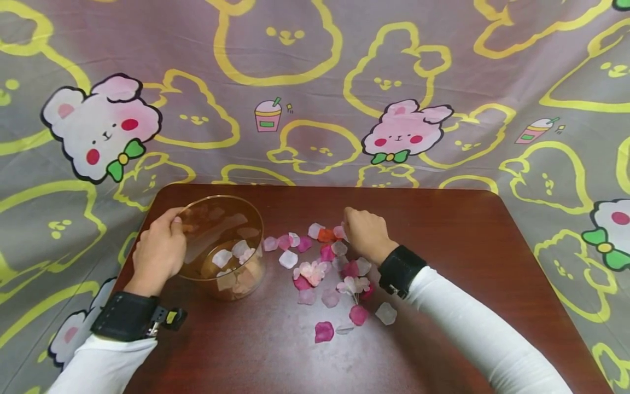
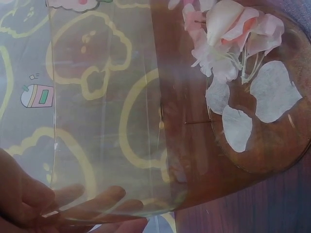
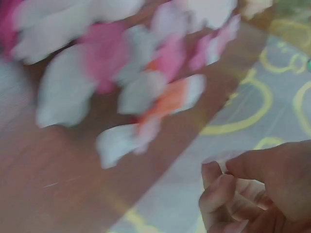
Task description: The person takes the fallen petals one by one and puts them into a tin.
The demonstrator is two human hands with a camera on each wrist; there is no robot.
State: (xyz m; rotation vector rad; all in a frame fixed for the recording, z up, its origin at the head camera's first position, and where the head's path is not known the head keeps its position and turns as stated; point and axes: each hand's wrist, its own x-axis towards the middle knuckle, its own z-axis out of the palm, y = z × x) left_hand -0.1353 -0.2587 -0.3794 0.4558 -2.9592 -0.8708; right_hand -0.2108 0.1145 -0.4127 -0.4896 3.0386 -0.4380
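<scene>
My left hand (image 1: 159, 249) grips a clear amber plastic bowl (image 1: 194, 257) by its left rim, the thumb at the edge. In the left wrist view the fingers show through its wall. White petals (image 2: 276, 92) and a pale pink artificial flower (image 2: 231, 39) lie inside. Over the far side of a pile of loose fabric petals my right hand (image 1: 366, 232) is raised, fingers curled. In the right wrist view its thumb and forefinger pinch what looks like a thin pale petal (image 3: 225, 157), blurred. An orange petal (image 3: 171, 97) lies among pink and white ones below.
A brown wooden table (image 1: 275, 350) bears everything. Pink artificial flowers (image 1: 312, 272) and a white one (image 1: 353, 285) sit among the scattered petals. One magenta petal (image 1: 324, 331) lies nearer the front. A patterned cloth (image 1: 315, 98) hangs behind and at both sides.
</scene>
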